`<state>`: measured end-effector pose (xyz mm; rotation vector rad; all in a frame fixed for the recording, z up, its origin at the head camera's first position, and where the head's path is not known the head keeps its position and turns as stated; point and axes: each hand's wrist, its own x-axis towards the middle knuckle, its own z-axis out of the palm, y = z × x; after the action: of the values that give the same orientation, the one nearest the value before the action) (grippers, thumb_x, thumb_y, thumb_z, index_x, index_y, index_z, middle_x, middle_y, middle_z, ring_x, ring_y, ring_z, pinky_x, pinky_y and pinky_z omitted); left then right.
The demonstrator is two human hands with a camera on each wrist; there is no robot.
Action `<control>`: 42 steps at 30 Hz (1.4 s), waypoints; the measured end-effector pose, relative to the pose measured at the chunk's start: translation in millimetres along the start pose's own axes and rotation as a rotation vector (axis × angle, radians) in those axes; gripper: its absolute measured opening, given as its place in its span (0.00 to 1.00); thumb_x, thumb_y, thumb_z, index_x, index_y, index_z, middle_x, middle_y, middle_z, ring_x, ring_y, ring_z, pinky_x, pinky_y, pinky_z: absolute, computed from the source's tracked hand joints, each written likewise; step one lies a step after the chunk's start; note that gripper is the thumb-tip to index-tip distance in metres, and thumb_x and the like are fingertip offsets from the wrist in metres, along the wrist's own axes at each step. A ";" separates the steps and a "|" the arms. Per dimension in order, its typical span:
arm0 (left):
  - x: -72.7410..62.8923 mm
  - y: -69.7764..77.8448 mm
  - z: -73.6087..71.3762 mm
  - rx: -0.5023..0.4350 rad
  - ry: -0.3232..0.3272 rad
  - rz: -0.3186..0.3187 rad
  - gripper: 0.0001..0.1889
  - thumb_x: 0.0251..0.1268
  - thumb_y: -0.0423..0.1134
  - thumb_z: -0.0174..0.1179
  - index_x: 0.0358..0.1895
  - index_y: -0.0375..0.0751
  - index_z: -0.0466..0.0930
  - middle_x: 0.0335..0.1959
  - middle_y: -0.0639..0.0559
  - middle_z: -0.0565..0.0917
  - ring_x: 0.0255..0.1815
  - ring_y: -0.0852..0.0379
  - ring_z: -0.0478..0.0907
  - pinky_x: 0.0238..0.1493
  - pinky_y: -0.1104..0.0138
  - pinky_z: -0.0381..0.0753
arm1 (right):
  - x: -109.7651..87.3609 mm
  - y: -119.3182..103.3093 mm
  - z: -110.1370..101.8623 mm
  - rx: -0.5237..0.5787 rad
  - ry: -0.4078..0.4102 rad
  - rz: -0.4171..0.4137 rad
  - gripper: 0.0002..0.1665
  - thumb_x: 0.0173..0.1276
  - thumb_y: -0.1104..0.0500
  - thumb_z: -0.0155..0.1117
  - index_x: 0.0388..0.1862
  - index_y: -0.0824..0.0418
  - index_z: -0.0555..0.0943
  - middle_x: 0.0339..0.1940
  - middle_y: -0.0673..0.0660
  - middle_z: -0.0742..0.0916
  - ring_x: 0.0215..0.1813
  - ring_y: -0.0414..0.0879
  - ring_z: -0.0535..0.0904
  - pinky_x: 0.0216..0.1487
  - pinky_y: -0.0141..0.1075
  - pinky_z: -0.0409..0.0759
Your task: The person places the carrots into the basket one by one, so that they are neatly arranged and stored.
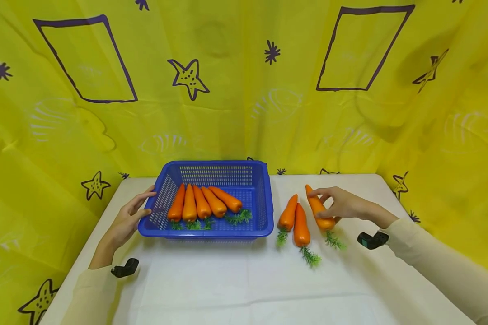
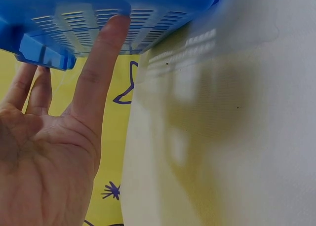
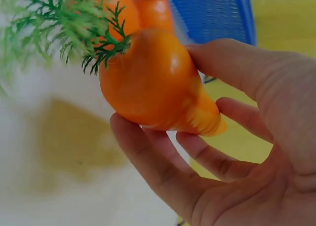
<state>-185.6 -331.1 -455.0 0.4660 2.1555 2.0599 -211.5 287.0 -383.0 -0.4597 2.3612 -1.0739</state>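
The right hand [image 1: 341, 205] pinched an orange carrot [image 3: 148, 83] between its thumb and fingers, over the right part of the white-covered desk [image 1: 195, 280]. The carrot's narrow tip pointed away from the person, and its green, feathery top faced the near side. Whether it touched the desk could not be told. Two more carrots [image 1: 302, 228] lay close together between that hand and the blue basket [image 1: 205, 234], their leafy tops also on the near side.

The left hand [image 1: 126, 221] was spread at the basket's left end — thumb against the wall, other fingertips at the rim, all fairly straight. Inside the basket lay five carrots [image 1: 189, 203], side by side in a loose fan, leafy tops toward the person.

Black devices [image 1: 373, 240] sat at both wrists, beside pale sleeves [image 1: 435, 266]. A yellow curtain [image 1: 227, 126] with dark starfish drawings hung behind the desk.
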 end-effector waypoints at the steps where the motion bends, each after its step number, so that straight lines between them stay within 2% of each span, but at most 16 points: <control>1: -0.1 0.2 0.0 0.001 0.005 -0.007 0.25 0.81 0.31 0.50 0.77 0.37 0.62 0.86 0.49 0.44 0.81 0.54 0.53 0.57 0.67 0.82 | -1.5 -3.0 -3.5 -0.005 0.005 -0.007 0.42 0.68 0.61 0.72 0.77 0.67 0.66 0.65 0.79 0.70 0.38 0.52 0.85 0.38 0.45 0.89; 5: 0.2 1.0 0.4 0.007 0.018 -0.032 0.26 0.81 0.32 0.51 0.77 0.39 0.63 0.86 0.51 0.44 0.84 0.40 0.43 0.57 0.67 0.83 | -7.3 -14.1 -16.9 -0.016 0.033 -0.036 0.42 0.68 0.61 0.73 0.77 0.66 0.66 0.67 0.79 0.70 0.46 0.56 0.87 0.40 0.44 0.90; 9: 0.8 1.6 0.9 0.005 0.020 -0.046 0.26 0.80 0.32 0.51 0.78 0.40 0.63 0.86 0.52 0.44 0.83 0.34 0.38 0.56 0.68 0.83 | -11.9 -24.5 -28.0 -0.047 0.058 -0.050 0.43 0.68 0.58 0.73 0.78 0.62 0.66 0.68 0.76 0.70 0.52 0.59 0.85 0.42 0.43 0.89; 13: 0.8 1.4 1.2 0.005 0.021 -0.043 0.26 0.80 0.32 0.51 0.77 0.40 0.63 0.86 0.51 0.44 0.83 0.34 0.37 0.56 0.68 0.83 | -13.7 -35.2 -35.7 -0.074 0.063 -0.058 0.42 0.69 0.55 0.72 0.79 0.59 0.66 0.69 0.74 0.70 0.55 0.60 0.84 0.45 0.43 0.87; 20: -0.8 -0.2 0.8 0.012 0.014 -0.026 0.25 0.81 0.31 0.50 0.77 0.38 0.62 0.86 0.50 0.44 0.84 0.40 0.43 0.58 0.68 0.82 | -4.3 -54.7 -40.4 -0.071 0.042 -0.090 0.42 0.69 0.56 0.72 0.79 0.59 0.66 0.69 0.74 0.70 0.54 0.59 0.85 0.46 0.44 0.88; 25: -1.0 -0.9 0.5 0.012 0.015 -0.024 0.25 0.81 0.31 0.50 0.77 0.38 0.63 0.86 0.49 0.45 0.84 0.43 0.47 0.57 0.68 0.82 | 8.9 -71.9 -39.9 -0.094 0.034 -0.113 0.41 0.70 0.57 0.72 0.78 0.59 0.67 0.70 0.73 0.70 0.54 0.59 0.86 0.47 0.44 0.88; 29: -0.1 -0.7 -0.1 0.013 0.012 -0.019 0.25 0.81 0.32 0.50 0.77 0.38 0.62 0.86 0.49 0.44 0.84 0.39 0.43 0.57 0.68 0.82 | 22.8 -89.4 -36.2 -0.120 0.020 -0.136 0.41 0.70 0.56 0.71 0.78 0.58 0.67 0.69 0.72 0.72 0.55 0.60 0.85 0.47 0.45 0.88; 34: -0.4 -1.0 -1.1 0.017 0.001 0.008 0.25 0.81 0.31 0.50 0.77 0.36 0.62 0.86 0.48 0.44 0.82 0.51 0.51 0.57 0.67 0.82 | 46.4 -110.9 -28.6 -0.133 -0.017 -0.163 0.40 0.71 0.57 0.71 0.79 0.58 0.67 0.69 0.71 0.72 0.56 0.60 0.85 0.47 0.45 0.88; 36: -0.5 -1.2 -1.4 0.015 -0.003 0.020 0.25 0.81 0.30 0.50 0.77 0.34 0.61 0.86 0.47 0.44 0.81 0.55 0.53 0.57 0.67 0.82 | 57.4 -119.0 -25.2 -0.136 -0.030 -0.175 0.41 0.70 0.56 0.71 0.79 0.57 0.67 0.69 0.71 0.72 0.53 0.59 0.86 0.46 0.44 0.89; 42: 0.3 -0.7 -0.9 0.011 0.015 -0.016 0.25 0.81 0.32 0.50 0.77 0.37 0.62 0.86 0.50 0.44 0.84 0.38 0.43 0.57 0.67 0.82 | 86.0 -144.5 -11.4 -0.112 -0.083 -0.207 0.41 0.70 0.57 0.72 0.79 0.53 0.68 0.68 0.67 0.74 0.51 0.56 0.87 0.46 0.46 0.89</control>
<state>-186.3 -331.9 -455.5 0.4349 2.1722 2.0510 -274.5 160.3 -291.4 -0.7894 2.3472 -0.9935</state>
